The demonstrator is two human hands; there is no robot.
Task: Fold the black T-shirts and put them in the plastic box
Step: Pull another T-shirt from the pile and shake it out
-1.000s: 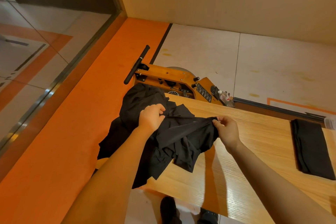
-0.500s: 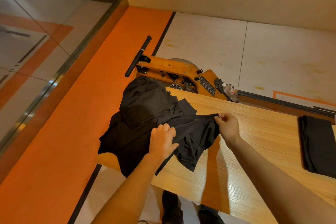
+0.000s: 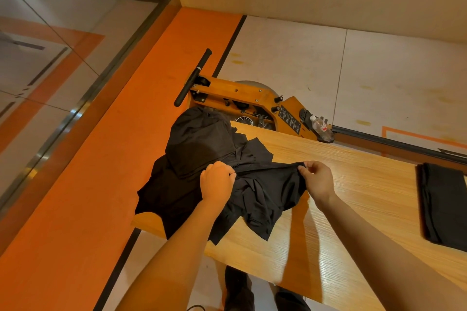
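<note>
Crumpled black shirt (image 3: 262,192) stretches taut between my left hand (image 3: 217,180) and right hand (image 3: 318,179), both pinching its edge above the table (image 3: 353,184) (pile (image 3: 199,144) beside; folded shirt (image 3: 444,204) far right).

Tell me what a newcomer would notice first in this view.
Both hands: the left hand and right hand pinch one black T-shirt stretched between them above the wooden table. It comes off a heap of black T-shirts spilling over the table's left end. A folded black T-shirt lies flat at the right edge.
</note>
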